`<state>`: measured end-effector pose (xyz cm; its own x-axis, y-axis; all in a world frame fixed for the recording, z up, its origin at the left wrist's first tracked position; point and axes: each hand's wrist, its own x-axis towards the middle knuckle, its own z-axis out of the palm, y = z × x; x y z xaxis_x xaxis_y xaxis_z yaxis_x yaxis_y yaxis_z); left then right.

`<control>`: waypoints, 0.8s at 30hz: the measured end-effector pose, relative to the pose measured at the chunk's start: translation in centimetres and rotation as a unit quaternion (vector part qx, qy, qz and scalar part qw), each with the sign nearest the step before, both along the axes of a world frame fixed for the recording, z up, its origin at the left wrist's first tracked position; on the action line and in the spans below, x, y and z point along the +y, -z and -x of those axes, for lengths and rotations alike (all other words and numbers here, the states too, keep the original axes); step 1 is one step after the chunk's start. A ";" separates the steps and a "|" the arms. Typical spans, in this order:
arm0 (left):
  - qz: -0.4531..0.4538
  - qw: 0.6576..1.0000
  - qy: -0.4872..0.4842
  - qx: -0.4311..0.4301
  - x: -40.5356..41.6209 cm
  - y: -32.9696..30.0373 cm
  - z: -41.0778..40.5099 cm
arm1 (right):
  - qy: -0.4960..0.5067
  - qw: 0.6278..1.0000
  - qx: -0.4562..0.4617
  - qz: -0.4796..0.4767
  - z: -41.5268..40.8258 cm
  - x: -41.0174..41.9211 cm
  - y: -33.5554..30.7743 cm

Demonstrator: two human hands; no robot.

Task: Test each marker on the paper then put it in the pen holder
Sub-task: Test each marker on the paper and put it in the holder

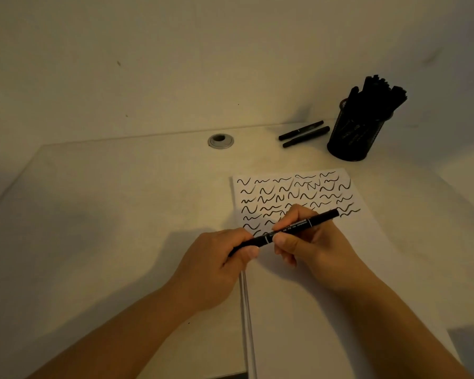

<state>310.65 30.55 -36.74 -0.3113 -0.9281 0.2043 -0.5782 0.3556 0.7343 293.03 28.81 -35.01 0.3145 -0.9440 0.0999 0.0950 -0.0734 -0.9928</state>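
Note:
A black marker (315, 219) lies slanted between both hands above the white paper (326, 296). My left hand (216, 266) grips its lower left end, fingers curled round the cap end. My right hand (309, 242) pinches the barrel near the middle. The upper part of the paper carries several rows of black squiggles (285, 195). A black mesh pen holder (353, 135) stands at the back right, filled with several black markers (378, 91). Two more black markers (303, 134) lie side by side on the table just left of the holder.
The white table (121, 201) meets a pale wall at the back. A round metal cable grommet (220, 141) sits in the tabletop near the back edge, left of the loose markers. The paper stack's left edge (245, 310) runs down toward me.

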 end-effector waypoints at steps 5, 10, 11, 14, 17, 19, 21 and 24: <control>-0.005 1.000 0.005 0.030 -0.1 0.3 0.0 | 0.002 1.000 -0.006 0.011 0.0 -0.2 0.1; 0.001 0.999 -0.003 0.034 -0.4 0.5 -0.2 | -0.006 1.000 0.002 0.009 0.3 -0.5 0.6; 0.002 0.999 -0.009 0.046 -0.4 0.5 -0.3 | -0.004 1.000 -0.002 0.007 0.4 -0.6 0.7; -0.009 0.994 -0.025 0.103 -0.5 0.4 -0.4 | -0.002 1.000 -0.015 -0.010 0.5 -0.7 0.8; -0.024 0.989 -0.039 0.142 -0.7 0.3 -0.9 | 0.014 0.998 -0.047 -0.041 1.2 -0.8 0.7; -0.018 0.989 -0.053 0.138 -0.9 0.0 -1.3 | 0.059 0.998 0.005 -0.027 1.9 -1.1 0.3; -0.003 0.992 -0.061 0.111 -1.4 -0.4 -1.4 | 0.110 0.980 0.156 0.051 2.6 -1.8 -0.3; 0.026 0.996 -0.062 0.060 -2.2 -1.5 -0.8 | 0.097 0.921 0.340 0.162 3.0 -2.2 -1.9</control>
